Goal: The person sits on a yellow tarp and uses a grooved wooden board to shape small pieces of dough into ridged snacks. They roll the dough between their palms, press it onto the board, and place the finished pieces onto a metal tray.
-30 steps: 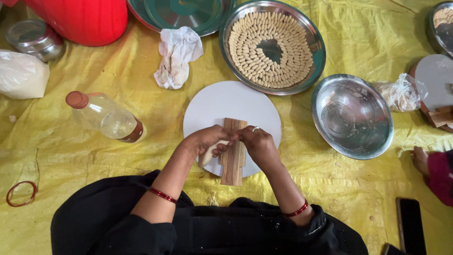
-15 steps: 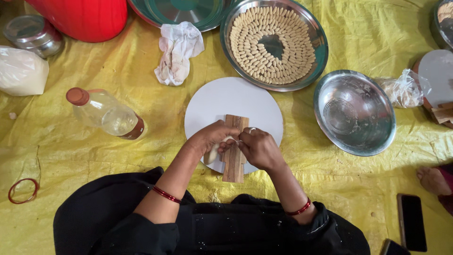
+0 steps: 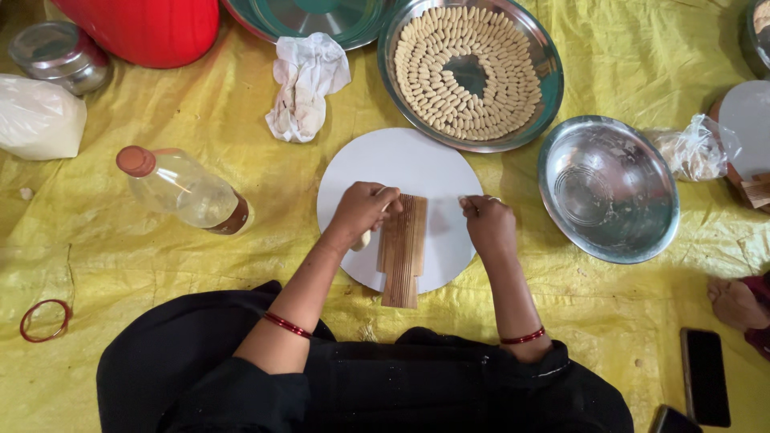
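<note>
A ridged wooden board [image 3: 401, 248] lies on a round white board [image 3: 401, 156] in front of me. My left hand [image 3: 361, 212] is curled at the ridged board's left edge, closed around a pale lump of dough [image 3: 366, 240] that peeks out below it. To the right of the ridged board, my right hand [image 3: 489, 226] hovers over the white board, fingertips pinched on a small pale dough piece [image 3: 464, 200]. A steel tray [image 3: 548, 60] behind holds several small shaped dough pieces in rings.
On the yellow sheet [image 3: 241, 240] are an empty steel bowl [image 3: 608, 188], an oil bottle [image 3: 180, 188], a crumpled white cloth [image 3: 305, 84], a red container [image 3: 144, 24], a steel pot [image 3: 60, 56], a white bag [image 3: 36, 116], a phone [image 3: 706, 377] and a red bangle [image 3: 44, 321]. Another person's foot [image 3: 731, 301] shows at right.
Both hands were pressed together over the ridged board. They have come apart: the left sits at its left edge, the right has moved off to the right with a small piece.
</note>
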